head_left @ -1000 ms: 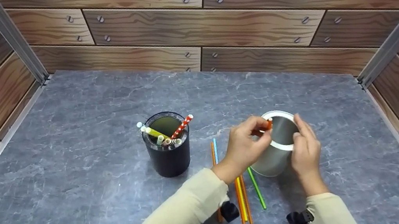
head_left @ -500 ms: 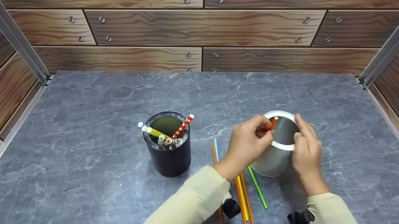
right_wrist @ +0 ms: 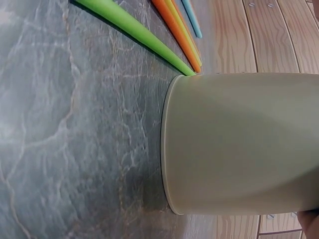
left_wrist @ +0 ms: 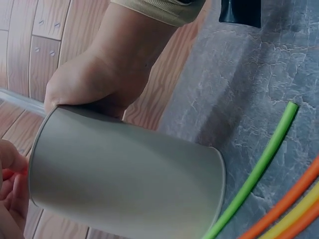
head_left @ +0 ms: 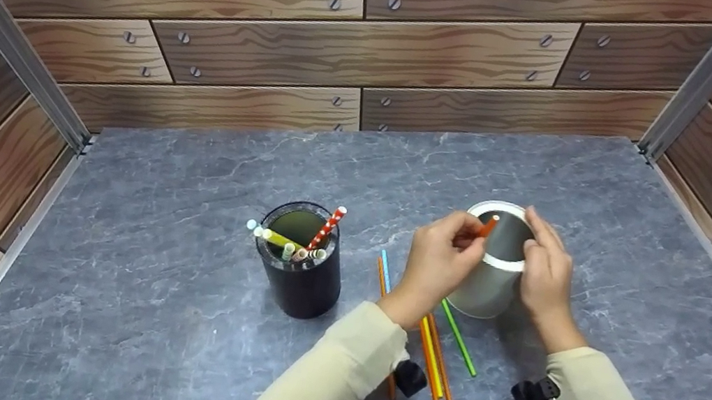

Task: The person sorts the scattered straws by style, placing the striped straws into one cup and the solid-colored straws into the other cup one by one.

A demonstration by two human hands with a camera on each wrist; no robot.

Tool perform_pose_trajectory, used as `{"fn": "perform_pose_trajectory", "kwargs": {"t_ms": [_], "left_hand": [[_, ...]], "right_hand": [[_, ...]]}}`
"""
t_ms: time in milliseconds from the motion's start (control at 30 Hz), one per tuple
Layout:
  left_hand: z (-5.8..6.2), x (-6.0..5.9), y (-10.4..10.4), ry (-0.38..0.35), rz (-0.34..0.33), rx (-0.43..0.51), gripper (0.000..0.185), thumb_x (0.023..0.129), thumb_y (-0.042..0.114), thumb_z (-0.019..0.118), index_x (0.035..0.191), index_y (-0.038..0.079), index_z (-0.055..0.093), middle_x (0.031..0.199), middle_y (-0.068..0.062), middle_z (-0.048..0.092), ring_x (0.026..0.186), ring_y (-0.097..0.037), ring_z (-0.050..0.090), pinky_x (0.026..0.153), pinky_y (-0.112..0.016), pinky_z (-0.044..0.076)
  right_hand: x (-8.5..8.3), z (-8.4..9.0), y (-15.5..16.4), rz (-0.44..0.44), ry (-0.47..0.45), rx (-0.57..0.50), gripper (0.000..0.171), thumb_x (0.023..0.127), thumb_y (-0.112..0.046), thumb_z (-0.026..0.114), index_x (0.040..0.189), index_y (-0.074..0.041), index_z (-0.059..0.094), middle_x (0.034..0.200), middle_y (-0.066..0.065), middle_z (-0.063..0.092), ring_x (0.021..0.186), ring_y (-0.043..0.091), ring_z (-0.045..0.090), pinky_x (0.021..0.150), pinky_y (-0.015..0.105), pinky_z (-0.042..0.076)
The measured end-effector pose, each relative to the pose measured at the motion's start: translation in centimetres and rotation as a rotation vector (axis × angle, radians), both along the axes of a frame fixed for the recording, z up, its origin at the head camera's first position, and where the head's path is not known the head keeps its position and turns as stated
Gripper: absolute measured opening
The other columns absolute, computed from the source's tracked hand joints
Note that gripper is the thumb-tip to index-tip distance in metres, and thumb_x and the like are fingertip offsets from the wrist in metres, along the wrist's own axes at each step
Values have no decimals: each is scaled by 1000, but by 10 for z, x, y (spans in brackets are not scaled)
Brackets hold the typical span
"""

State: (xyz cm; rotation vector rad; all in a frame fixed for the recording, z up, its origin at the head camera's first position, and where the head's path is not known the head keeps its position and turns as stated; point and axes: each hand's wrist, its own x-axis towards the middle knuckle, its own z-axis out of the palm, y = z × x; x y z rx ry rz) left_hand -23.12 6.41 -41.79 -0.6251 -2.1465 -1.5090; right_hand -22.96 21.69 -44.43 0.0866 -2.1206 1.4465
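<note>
A silver metal cup (head_left: 487, 291) stands on the grey table. My right hand (head_left: 530, 249) grips its right side and rim; the left wrist view shows that hand (left_wrist: 99, 74) pressed against the cup (left_wrist: 124, 174). My left hand (head_left: 472, 236) pinches an orange straw (head_left: 488, 226) whose tip sits over the cup's mouth at the left rim. Most of that straw is hidden by my fingers. In the right wrist view the cup's wall (right_wrist: 239, 144) fills the frame.
A black cup (head_left: 300, 280) holding several straws stands to the left. Loose straws lie by the silver cup: blue (head_left: 385, 271), orange and yellow (head_left: 434, 361), green (head_left: 459, 337). Wood-pattern walls (head_left: 243, 56) close in the table on three sides.
My left hand has shifted the orange straw's tip slightly right, further over the cup's mouth. My right hand and the cup stay where they were.
</note>
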Motion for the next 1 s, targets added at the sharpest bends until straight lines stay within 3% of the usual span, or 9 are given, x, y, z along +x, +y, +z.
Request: {"fn": "perform_pose_trajectory", "kwargs": {"t_ms": [67,200,300,467,767,1000], "left_hand": [[-3,1,-3,-11,-42,71,9,77,-3,66,85,-1,65,82,-11,69,73,-10,67,67,-8,50],[-13,5,-11,-17,-71,193,10,78,-6,65,87,-5,64,84,-16,69,76,-21,68,71,-16,54],[-21,7,-20,-33,-37,232,9,78,-5,65,87,-4,64,84,-16,69,76,-23,68,70,-18,55],[-37,10,-37,-100,42,233,9,77,-4,65,86,-2,65,83,-15,69,76,-21,67,69,-20,55],[-57,18,-67,-255,173,203,13,73,-5,63,86,-5,62,84,-20,67,75,-20,66,69,-20,55],[-70,24,-79,-338,264,5,17,70,0,64,87,-3,64,82,-13,68,72,-17,66,65,-19,54]], "right_hand": [[1,-1,0,-1,2,-1,43,84,5,39,126,7,52,129,22,53,125,31,44,106,20,31],[1,-3,1,-2,61,12,42,84,6,39,123,9,53,125,25,54,121,9,47,102,14,31],[0,-4,1,8,135,33,38,85,6,41,121,12,54,121,30,55,114,-7,45,100,11,31],[-2,-4,0,38,171,29,39,83,9,41,120,14,53,118,33,55,111,-12,45,99,9,32],[-2,-5,0,29,160,35,40,83,10,41,121,13,52,118,33,55,110,-13,44,98,8,32],[-3,-7,1,22,144,39,38,85,7,41,121,13,52,120,32,54,111,-13,43,100,9,31]]}}
